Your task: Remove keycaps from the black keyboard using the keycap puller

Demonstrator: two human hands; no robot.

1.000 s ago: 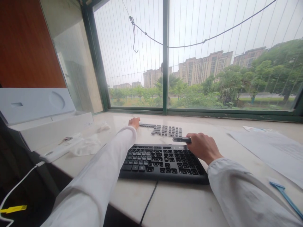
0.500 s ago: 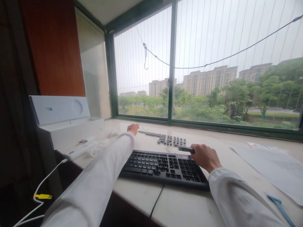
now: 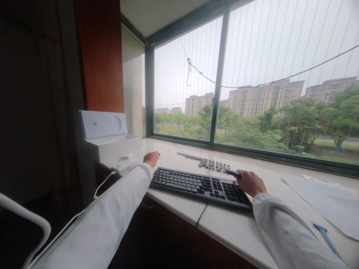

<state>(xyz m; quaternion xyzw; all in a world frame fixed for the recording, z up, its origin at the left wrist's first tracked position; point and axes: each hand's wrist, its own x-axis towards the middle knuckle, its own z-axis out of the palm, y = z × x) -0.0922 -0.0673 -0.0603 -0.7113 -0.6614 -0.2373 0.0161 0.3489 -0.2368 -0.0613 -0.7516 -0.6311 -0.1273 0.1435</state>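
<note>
A black keyboard [image 3: 174, 186] lies on the pale counter, with many keycaps off its right part and rows of keys in place on its left. Behind it the loose grey keycaps [image 3: 214, 165] are laid out in rows. My right hand [image 3: 251, 182] is closed around a slim black tool [image 3: 232, 173] above the keyboard's back right corner; the tool's exact kind is unclear. Its tip points left, close to the loose keycaps. Beside the keyboard's back left corner is my left hand [image 3: 152, 158], fingers loosely bent and apart, with nothing visible in them.
An open white box [image 3: 117, 144] stands at the left by a white power strip [image 3: 125, 164] with a cable. Paper sheets [image 3: 322, 201] and a blue tool [image 3: 327, 239] lie at the right. The keyboard's cable [image 3: 201, 215] hangs over the counter's front edge.
The view has swung left, so the scene sits further right. My left hand has drawn back toward the keyboard's left end. My right hand still grips the black tool.
</note>
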